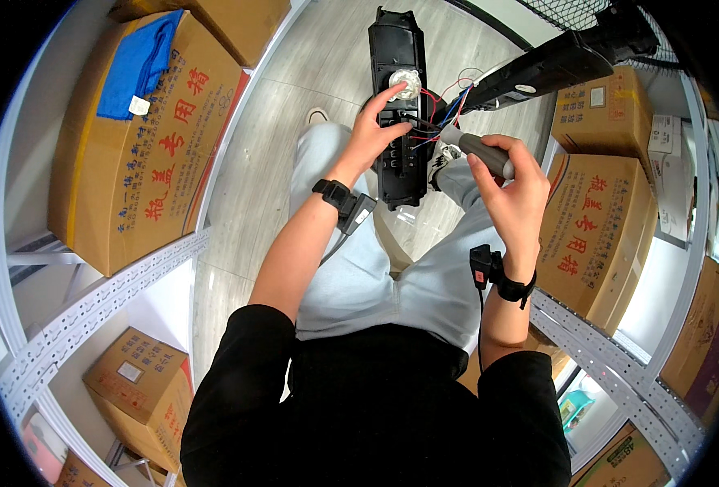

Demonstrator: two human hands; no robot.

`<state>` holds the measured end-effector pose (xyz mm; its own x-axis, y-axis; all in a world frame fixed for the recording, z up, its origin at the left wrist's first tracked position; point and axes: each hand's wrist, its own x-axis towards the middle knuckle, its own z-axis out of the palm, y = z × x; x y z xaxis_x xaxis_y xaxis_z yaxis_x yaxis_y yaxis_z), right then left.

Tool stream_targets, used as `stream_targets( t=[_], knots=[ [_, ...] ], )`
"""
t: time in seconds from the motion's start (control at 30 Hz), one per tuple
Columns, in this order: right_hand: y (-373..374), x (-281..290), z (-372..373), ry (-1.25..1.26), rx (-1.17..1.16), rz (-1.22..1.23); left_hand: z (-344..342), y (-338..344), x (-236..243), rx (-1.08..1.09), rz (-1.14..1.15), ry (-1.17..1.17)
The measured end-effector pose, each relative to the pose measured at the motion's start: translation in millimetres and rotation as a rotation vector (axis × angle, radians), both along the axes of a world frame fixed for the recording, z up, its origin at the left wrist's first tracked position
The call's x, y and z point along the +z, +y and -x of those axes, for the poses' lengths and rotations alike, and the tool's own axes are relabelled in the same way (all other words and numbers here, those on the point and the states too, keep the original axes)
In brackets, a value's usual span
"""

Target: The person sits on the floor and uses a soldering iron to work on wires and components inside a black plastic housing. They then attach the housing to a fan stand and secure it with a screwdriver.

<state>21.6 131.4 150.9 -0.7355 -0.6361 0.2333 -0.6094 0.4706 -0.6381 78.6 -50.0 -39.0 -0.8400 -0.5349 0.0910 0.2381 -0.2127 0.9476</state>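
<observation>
The housing is between a left-hand carton, bearing a cloth, and a right-hand carton.

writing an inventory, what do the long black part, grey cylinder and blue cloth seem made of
Long black part: likely satin moulded plastic; recessed shapes, soft highlights.
Grey cylinder in right hand: probably matte plastic, low shine; coated metal possible.
Blue cloth: dull fabric, draped with soft folds.
</observation>
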Motion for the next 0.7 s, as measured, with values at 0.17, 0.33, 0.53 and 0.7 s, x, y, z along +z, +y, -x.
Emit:
stream_targets(
  t=[0.17, 0.33, 0.53, 0.7],
  knots=[
    [-2.9, -0.8, -0.7, -0.007, 0.028, -0.018, 1.1, -0.4, -4.8, -0.01, 0.002, -0.008],
    [-9.0, -4.7, -2.0, 0.082, 0.126, 0.044, 1.4, -0.7, -7.7, -0.006, 0.03, -0.007],
    [-17.5, 1.8, -0.7, 0.134, 0.111, -0.074, 0.8, -0.5, -6.6, 0.001, 0.019, -0.007],
    [-19.6, 7.7, -1.3, 0.008, 0.146, -0.108, 1.3, -3.2, -9.7, 0.013, 0.025, -0.015]
  ],
)
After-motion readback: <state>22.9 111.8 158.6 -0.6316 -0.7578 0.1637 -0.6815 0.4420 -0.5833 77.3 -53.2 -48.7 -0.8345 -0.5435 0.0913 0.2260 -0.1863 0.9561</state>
